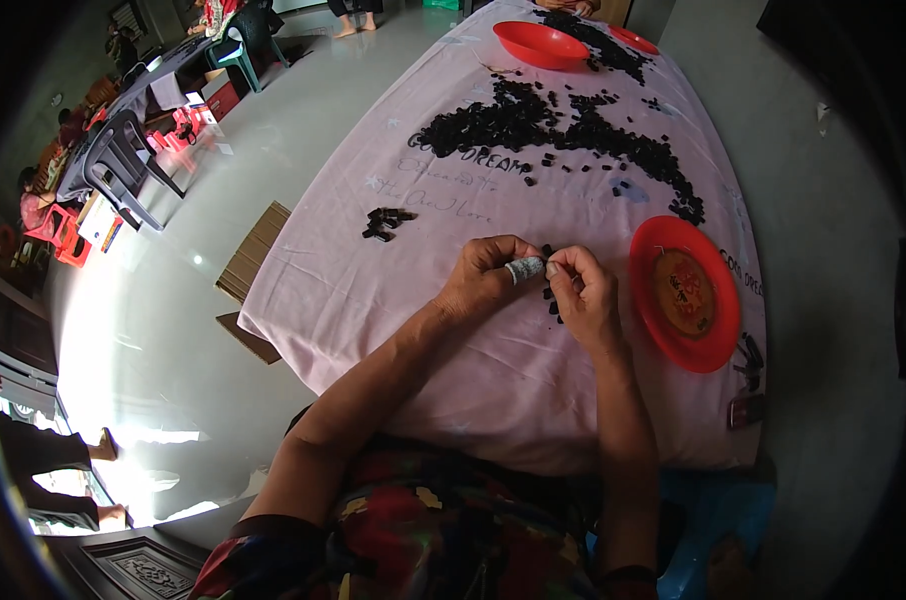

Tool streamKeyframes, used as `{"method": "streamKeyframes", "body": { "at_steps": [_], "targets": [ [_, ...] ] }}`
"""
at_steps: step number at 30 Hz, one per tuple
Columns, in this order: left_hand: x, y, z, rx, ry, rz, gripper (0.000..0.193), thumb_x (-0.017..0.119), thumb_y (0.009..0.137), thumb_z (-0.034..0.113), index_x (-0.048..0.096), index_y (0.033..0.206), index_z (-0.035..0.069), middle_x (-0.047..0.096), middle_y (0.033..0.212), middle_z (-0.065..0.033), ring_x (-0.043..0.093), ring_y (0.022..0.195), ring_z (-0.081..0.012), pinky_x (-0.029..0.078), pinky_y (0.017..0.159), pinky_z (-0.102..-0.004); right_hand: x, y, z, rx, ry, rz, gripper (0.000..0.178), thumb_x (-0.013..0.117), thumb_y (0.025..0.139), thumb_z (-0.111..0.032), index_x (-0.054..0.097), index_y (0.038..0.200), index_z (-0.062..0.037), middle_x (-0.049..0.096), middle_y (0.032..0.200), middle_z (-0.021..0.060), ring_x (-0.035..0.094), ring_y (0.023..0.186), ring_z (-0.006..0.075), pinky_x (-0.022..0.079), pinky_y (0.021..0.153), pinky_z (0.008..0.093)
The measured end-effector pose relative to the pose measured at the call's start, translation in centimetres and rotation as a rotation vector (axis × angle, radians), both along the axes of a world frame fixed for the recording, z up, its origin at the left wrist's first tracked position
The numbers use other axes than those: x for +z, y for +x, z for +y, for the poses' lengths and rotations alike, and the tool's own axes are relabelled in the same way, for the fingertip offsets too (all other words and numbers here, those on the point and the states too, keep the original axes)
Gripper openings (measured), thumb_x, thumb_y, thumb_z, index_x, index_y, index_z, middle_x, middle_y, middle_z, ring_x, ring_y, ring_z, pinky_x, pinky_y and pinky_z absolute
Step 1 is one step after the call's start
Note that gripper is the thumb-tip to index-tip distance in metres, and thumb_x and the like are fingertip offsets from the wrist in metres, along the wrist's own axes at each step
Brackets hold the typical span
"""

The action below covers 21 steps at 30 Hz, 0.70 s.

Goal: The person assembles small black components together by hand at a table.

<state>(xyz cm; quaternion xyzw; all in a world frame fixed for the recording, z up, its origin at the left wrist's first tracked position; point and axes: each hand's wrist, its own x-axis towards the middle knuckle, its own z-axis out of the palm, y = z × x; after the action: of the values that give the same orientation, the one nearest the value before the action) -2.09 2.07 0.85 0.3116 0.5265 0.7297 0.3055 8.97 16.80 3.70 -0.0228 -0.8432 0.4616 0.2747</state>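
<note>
My left hand (pixel 491 272) and my right hand (pixel 586 292) meet fingertip to fingertip over the cloth-covered table. Both are closed in a pinch around a small black piece (pixel 547 251), mostly hidden by the fingers. A greyish-white wrap (pixel 525 269) covers one finger of the left hand. Several more black pieces (pixel 552 300) lie just under the hands. To the left sits a small group of short black cylinder-like pieces (pixel 385 223). Beyond the hands spreads a large heap of such pieces (pixel 493 122). Right of my right hand rests a red plate (pixel 645 300) with an amber-brown middle.
A red bowl (pixel 541 45) stands at the table's far end, near another person's hand (pixel 576 8). Dark strips (pixel 750 362) and a small dark-red box (pixel 747 411) lie at the right edge. Cardboard (pixel 254 250) is on the floor at left; a grey chair (pixel 125 165) stands farther off.
</note>
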Motion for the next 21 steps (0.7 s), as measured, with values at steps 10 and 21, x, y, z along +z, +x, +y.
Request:
{"method": "streamKeyframes", "body": {
  "at_steps": [10, 21],
  "targets": [
    [-0.01, 0.03, -0.07, 0.004, 0.018, -0.063, 0.005, 0.064, 0.095, 0.005, 0.066, 0.096, 0.001, 0.068, 0.092, -0.0027, 0.064, 0.084, -0.0093, 0.052, 0.077, -0.0241, -0.17, -0.07, 0.20, 0.012, -0.034, 0.003, 0.009, 0.061, 0.095, -0.010, 0.062, 0.092, -0.0018, 0.055, 0.071, -0.0045, 0.046, 0.063, 0.0017, 0.039, 0.057, 0.0199],
    [-0.15, -0.74, -0.39, -0.013, 0.019, 0.063, 0.012, 0.062, 0.097, 0.011, 0.066, 0.102, 0.001, 0.066, 0.092, -0.0002, 0.060, 0.084, -0.0074, 0.048, 0.076, -0.0234, 0.12, 0.04, 0.21, 0.002, -0.047, 0.047, 0.008, 0.061, 0.096, -0.009, 0.063, 0.092, -0.0022, 0.055, 0.072, -0.0059, 0.045, 0.063, 0.0011, 0.038, 0.056, 0.0192]
  ]
}}
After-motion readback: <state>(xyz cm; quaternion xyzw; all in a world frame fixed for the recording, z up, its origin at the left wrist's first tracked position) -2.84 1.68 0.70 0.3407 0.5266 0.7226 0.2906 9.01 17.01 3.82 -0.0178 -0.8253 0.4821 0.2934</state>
